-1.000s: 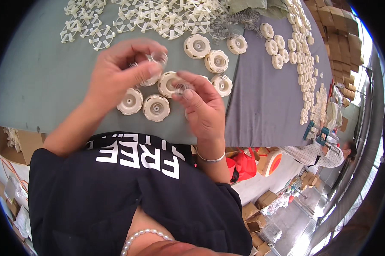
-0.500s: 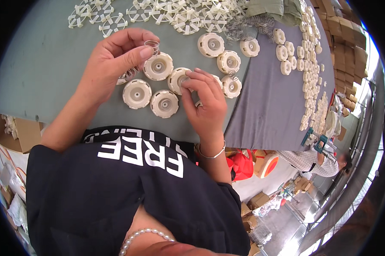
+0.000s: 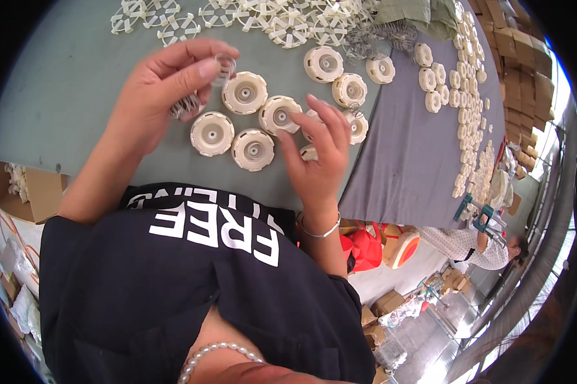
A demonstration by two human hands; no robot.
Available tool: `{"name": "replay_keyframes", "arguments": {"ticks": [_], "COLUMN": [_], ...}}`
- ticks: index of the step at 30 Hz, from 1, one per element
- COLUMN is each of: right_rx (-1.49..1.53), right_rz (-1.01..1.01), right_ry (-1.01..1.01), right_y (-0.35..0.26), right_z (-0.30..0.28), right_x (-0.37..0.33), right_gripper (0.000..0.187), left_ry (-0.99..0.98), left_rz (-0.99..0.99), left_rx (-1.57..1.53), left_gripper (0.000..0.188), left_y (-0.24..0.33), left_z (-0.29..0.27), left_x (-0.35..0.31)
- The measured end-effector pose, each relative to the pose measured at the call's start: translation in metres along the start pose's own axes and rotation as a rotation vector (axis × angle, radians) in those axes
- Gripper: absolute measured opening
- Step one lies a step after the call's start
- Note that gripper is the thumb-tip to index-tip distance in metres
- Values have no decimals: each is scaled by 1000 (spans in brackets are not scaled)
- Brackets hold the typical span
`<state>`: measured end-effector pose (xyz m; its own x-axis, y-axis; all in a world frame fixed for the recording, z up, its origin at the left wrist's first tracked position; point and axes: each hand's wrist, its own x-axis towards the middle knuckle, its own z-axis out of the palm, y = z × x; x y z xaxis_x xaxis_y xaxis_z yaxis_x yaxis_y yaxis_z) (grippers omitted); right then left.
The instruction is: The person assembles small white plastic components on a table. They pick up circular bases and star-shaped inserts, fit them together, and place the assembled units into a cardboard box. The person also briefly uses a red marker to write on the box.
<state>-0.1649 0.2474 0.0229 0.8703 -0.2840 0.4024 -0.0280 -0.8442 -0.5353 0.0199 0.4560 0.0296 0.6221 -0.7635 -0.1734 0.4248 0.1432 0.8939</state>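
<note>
My left hand (image 3: 157, 89) pinches a coil spring (image 3: 224, 69) between thumb and forefinger. More coil springs (image 3: 184, 106) are tucked under its curled fingers. My right hand (image 3: 320, 147) has its thumb and fingers apart, with nothing visible between them. It hovers beside a round cream plastic housing (image 3: 280, 115) with a spring in its central well, and partly covers other housings behind it. Close by lie another housing (image 3: 244, 93) under the left fingertips, a housing (image 3: 212, 134) below that hand, and a housing (image 3: 253, 150) nearest my body.
White spoked rings (image 3: 288, 31) lie along the far edge beside a heap of loose springs (image 3: 381, 40). Many housings (image 3: 464, 96) spread over the grey cloth (image 3: 397, 147) at right. A cardboard box (image 3: 45, 195) stands at lower left; another person (image 3: 474, 246) is far right.
My right hand has drawn back rightward from the middle housing, and its fingers have spread. The left hand still holds its springs. The whole view has shifted slightly.
</note>
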Motion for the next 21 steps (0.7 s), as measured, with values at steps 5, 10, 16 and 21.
{"name": "replay_keyframes", "arguments": {"ticks": [5, 10, 16, 21], "right_rx": [842, 1031, 1389, 617], "right_rz": [271, 308, 410, 184], "right_ry": [-188, -233, -102, -349], "right_y": [-42, -51, -65, -59], "right_z": [-3, 8, 8, 5], "right_x": [2, -1, -3, 11], "right_gripper": [36, 32, 34, 42], "left_ry": [-90, -119, 8, 321], "left_rz": [-128, -117, -258, -253], "left_rx": [9, -3, -74, -332], "left_gripper": [33, 29, 19, 31], "left_y": [-13, -11, 2, -5], "left_z": [16, 23, 7, -16], "left_x": [-35, -50, -69, -86]}}
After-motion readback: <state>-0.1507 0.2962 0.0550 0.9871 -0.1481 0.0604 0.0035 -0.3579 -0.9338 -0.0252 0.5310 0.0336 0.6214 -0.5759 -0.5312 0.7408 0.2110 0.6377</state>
